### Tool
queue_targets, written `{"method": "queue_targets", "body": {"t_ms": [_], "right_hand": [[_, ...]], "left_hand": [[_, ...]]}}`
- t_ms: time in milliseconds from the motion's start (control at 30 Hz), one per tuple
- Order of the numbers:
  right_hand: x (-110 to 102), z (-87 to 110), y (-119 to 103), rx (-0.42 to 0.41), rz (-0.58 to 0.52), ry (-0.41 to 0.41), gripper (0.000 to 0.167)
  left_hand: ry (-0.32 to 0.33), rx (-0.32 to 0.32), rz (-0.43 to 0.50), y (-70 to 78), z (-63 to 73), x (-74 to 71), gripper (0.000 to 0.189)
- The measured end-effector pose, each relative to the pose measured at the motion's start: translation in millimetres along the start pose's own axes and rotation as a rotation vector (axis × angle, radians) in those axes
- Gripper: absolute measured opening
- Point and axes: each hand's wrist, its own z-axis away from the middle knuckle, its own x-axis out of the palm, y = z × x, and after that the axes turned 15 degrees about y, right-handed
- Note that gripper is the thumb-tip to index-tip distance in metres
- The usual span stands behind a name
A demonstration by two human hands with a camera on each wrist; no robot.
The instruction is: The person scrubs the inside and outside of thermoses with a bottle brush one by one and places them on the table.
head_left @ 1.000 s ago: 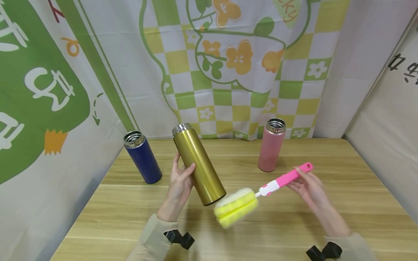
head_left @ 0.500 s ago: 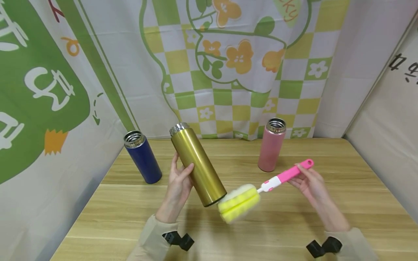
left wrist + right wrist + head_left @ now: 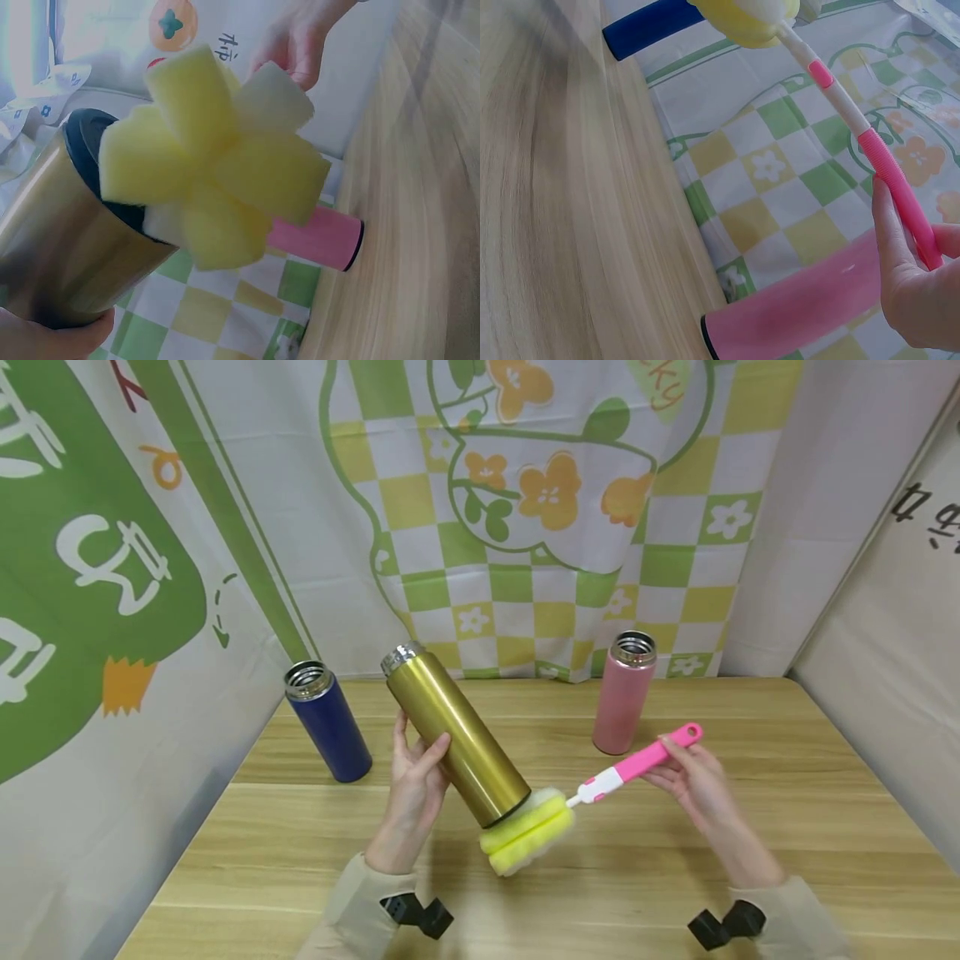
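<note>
My left hand [image 3: 417, 783] grips a gold thermos bottle [image 3: 459, 739] around its middle, tilted with its silver neck up to the left. Between the thumb and fingers of my right hand [image 3: 693, 783] is the pink handle of a bottle brush [image 3: 528, 833]. Its yellow and white sponge head is at the gold bottle's dark base; in the left wrist view the sponge [image 3: 214, 161] overlaps that base, and whether they touch I cannot tell. Behind the right hand stands an uncapped pink thermos [image 3: 624, 697]. An uncapped blue thermos [image 3: 330, 722] stands left of the left hand.
A wooden table [image 3: 637, 893] lies under both hands. Its back edge meets a printed checkered curtain [image 3: 510, 602]. Fabric panels hang on the left and right sides.
The gold bottle has tilted further, its neck moving left and its base right. The brush swung right, then back left, so its sponge now meets the bottle's base in the head view.
</note>
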Motion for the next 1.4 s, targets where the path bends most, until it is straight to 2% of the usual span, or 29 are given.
{"method": "queue_targets", "body": {"t_ms": [200, 400, 567, 767, 900, 1067, 1400], "right_hand": [[7.0, 0.4, 3.4, 0.014, 0.033, 0.022, 0.01], [6.9, 0.2, 3.2, 0.022, 0.04, 0.025, 0.012], [3.1, -0.1, 1.4, 0.02, 0.025, 0.035, 0.009], [-4.1, -2.1, -1.6, 0.011, -0.052, -0.003, 0.009], [-9.9, -3.8, -4.8, -0.004, -0.101, -0.026, 0.012], [-14.2, -5.3, -8.5, 0.021, -0.125, -0.002, 0.011], [-14.9, -9.3, -7.3, 0.036, -0.11, 0.02, 0.009]], "left_hand": [[0.003, 0.065, -0.018, -3.6, -2.7, -2.0, 0.085], [0.002, 0.096, -0.049, -6.5, -5.3, -5.1, 0.086], [0.006, 0.1, -0.089, -7.5, -6.3, -8.1, 0.086], [0.012, 0.096, -0.131, -6.9, -5.8, -11.2, 0.086], [0.009, 0.093, -0.123, -5.7, -5.6, -13.2, 0.086], [0.007, 0.094, -0.112, -3.1, -4.4, -14.6, 0.085], [-0.02, 0.104, -0.08, 0.9, 0.2, -13.3, 0.086]]}}
